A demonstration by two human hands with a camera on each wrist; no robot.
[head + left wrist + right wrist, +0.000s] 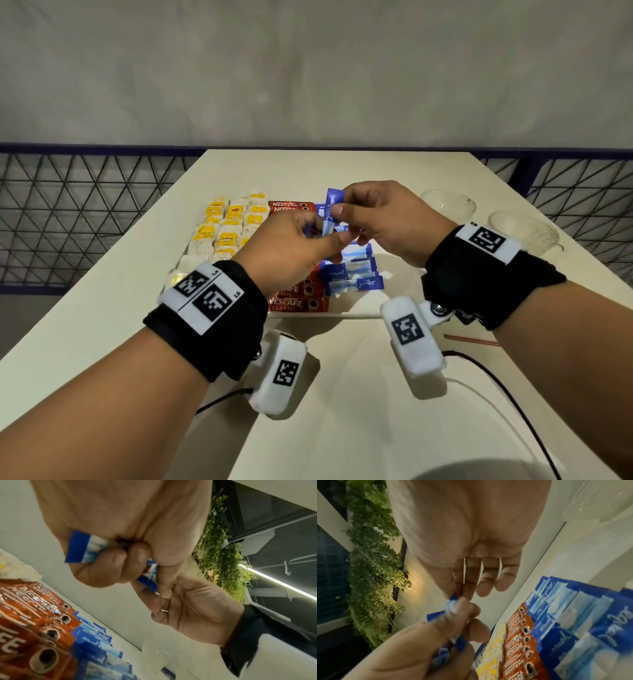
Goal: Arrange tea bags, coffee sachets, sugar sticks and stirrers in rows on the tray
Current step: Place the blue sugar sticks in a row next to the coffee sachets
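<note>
Both hands hover over the white tray (346,314). My left hand (318,236) grips a small bunch of blue sugar sachets (78,547) in its curled fingers. My right hand (337,209) pinches the top end of one of them, the blue sachet (333,202), between thumb and forefinger. On the tray, left to right, lie yellow tea bags (227,222), red coffee sachets (291,207) and more blue sugar sachets (352,274), in rows. A red-striped stirrer (472,340) lies on the table in front of the tray, under my right wrist.
Two clear glass cups (448,204) (524,234) stand on the white table right of the tray. Black cables (493,383) run across the near table. A wire-mesh railing (68,212) borders the table's far and left sides.
</note>
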